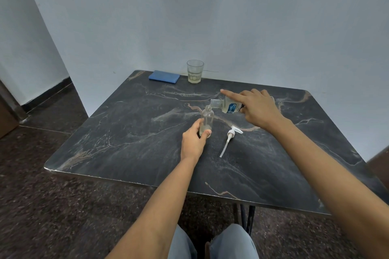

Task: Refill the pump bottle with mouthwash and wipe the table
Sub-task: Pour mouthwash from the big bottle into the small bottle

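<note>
Plainly, fingers (207, 133) of the left hand (193, 141) curled round the foot of the bottle (207, 116), upright mid-table (126, 132). The right hand (260, 109) clamped the mouthwash (228, 107), forefinger straight, its mouth tipped at the bottle's neck. Pouring looked barely begun; next called for a steady tilt, then refitting the pump (229, 137).

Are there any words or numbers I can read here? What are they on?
On the mouthwash bottle: blue and white label print, too small and blurred to read, partly hidden by the right hand.
No writing visible on the pump bottle, pump, glass or cloth.
</note>
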